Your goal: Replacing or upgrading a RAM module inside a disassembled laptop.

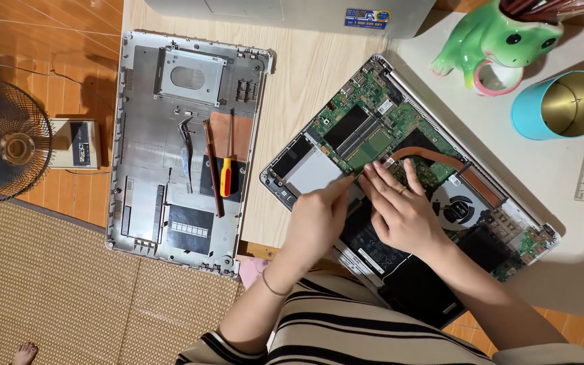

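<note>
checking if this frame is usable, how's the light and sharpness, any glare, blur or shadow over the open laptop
Head view: even, soft light, sharp across the open laptop and the removed bottom cover; slight motion blur on the left hand, the right hand crisp; soft shadows under both hands and beside the teal cup, whose metal inside gleams mildly; no harsh glare; the fan looks slightly stretched at the edge.

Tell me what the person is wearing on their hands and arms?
The left hand has a thin bracelet round its wrist. The right hand wears a ring on one finger. Both arms are bare up to short sleeves with dark and cream stripes. No gloves or watch.
</note>
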